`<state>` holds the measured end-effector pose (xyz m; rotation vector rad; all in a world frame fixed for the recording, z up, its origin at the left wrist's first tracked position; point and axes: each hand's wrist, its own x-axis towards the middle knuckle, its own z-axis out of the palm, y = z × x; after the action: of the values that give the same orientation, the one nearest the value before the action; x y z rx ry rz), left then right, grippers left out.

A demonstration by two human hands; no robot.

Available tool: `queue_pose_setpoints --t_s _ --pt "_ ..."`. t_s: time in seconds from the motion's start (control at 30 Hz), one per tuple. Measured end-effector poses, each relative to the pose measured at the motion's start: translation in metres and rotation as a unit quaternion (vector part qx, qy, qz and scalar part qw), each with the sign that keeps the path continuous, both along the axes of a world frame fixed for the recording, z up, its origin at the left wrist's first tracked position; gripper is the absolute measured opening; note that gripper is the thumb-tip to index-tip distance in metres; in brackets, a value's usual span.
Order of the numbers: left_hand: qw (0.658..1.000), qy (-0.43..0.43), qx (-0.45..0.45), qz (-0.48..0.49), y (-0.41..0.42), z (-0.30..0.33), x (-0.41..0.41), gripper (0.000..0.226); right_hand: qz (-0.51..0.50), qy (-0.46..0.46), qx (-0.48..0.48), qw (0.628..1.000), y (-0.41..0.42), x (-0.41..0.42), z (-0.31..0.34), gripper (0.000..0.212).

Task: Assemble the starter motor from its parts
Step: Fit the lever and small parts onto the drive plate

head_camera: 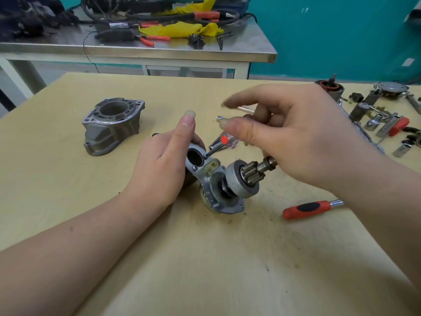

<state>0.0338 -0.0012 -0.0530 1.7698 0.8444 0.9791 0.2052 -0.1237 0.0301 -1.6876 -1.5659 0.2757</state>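
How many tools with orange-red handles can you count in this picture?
5, perhaps more hidden in the clutter. One driver lies by the right forearm. One handle lies among the sockets at right. Three pliers lie on the steel table.

A pale wooden tabletop (91,224) is filling the lower and middle part of the frame, its surface showing faint grain and a few dark specks. Behind it, across the upper left, a steel-topped workbench (159,51) on a white frame (241,69) is standing, its metal top catching soft, even light. A teal wall (330,37) is running across the upper right. Grey floor (68,67), probably concrete, is showing under the bench at the left edge, though it is blurred there.
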Motion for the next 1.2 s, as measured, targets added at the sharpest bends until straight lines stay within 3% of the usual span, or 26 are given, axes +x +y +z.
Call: queue_pose_setpoints --t_s 0.1,0.23,0.47,0.67,0.8,1.0,1.13,1.2 --pt "1.000 0.002 0.001 0.001 0.0004 -0.0002 0.0003 0.073 -0.008 0.014 0.006 1.000 0.0012 -0.0009 -0.0016 0.019" --pt "1.000 -0.003 -0.001 0.003 -0.0001 -0.0001 0.0005 0.072 0.003 -0.005 -0.038 0.999 0.0024 0.0024 0.0007 0.042" --pt "1.000 0.005 -0.006 0.004 0.0010 -0.0001 0.0007 0.072 -0.026 -0.003 0.005 1.000 0.0010 -0.0010 -0.0010 0.020" --pt "1.000 0.007 0.001 0.006 0.0005 -0.0001 0.0002 0.072 0.006 -0.022 -0.034 0.999 -0.0008 -0.0006 0.0009 0.038" --pt "1.000 0.003 -0.002 0.001 -0.0001 0.0003 -0.0001 0.072 -0.016 -0.002 0.006 1.000 -0.0010 -0.0046 -0.0012 0.024" --pt "1.000 0.004 -0.002 0.004 -0.0003 0.0001 -0.0003 0.072 -0.008 -0.103 -0.039 0.994 -0.0009 -0.0012 0.0003 0.041" --pt "1.000 0.004 -0.007 0.005 -0.0004 0.0005 -0.0003 0.072 -0.019 -0.008 0.013 1.000 -0.0007 -0.0053 -0.0027 0.024" --pt "1.000 0.005 -0.006 0.006 -0.0001 0.0005 0.0000 0.073 -0.024 -0.010 0.012 1.000 -0.0001 -0.0056 -0.0041 0.023"
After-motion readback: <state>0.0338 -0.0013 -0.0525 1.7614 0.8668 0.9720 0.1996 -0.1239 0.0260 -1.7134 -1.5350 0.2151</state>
